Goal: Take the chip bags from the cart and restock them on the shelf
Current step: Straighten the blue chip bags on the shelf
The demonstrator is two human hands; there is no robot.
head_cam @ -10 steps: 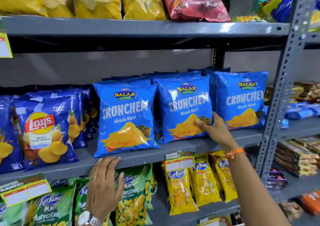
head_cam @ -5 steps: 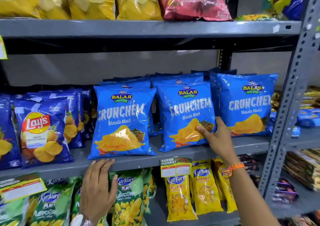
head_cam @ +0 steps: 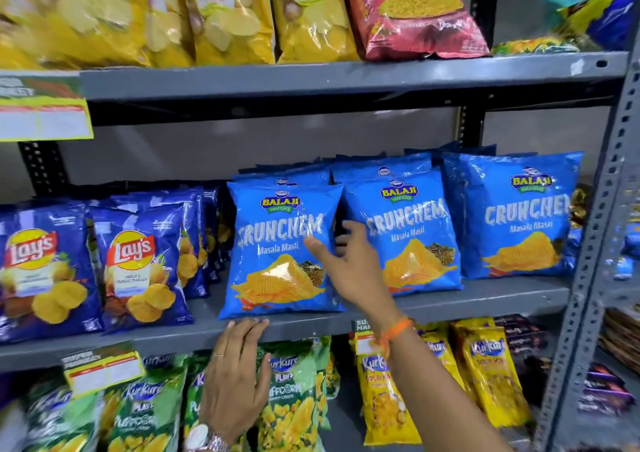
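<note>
Three light blue Balaji Crunchem bags stand upright in a row on the middle grey shelf (head_cam: 485,299): a left bag (head_cam: 277,254), a middle bag (head_cam: 412,233) and a right bag (head_cam: 516,216), with more of the same behind them. My right hand (head_cam: 349,264) reaches into the gap between the left and middle bags, fingers spread, touching the left bag's right side and holding nothing. My left hand (head_cam: 235,379), with a ring and a wristwatch, rests flat with its fingertips on the shelf's front edge just below the left bag. The cart is out of sight.
Dark blue Lay's bags (head_cam: 138,264) fill the shelf's left part. Yellow Lay's bags (head_cam: 235,12) and a red Gopal bag (head_cam: 412,12) sit on the shelf above. Green Kurkure Puffcorn (head_cam: 294,399) and yellow Kurkure bags (head_cam: 491,372) hang below. A perforated grey upright (head_cam: 599,244) bounds the right.
My right hand left the middle bag's lower right corner and moved left and up into the gap beside the left bag. My left hand stayed on the shelf edge. The view shifted left.
</note>
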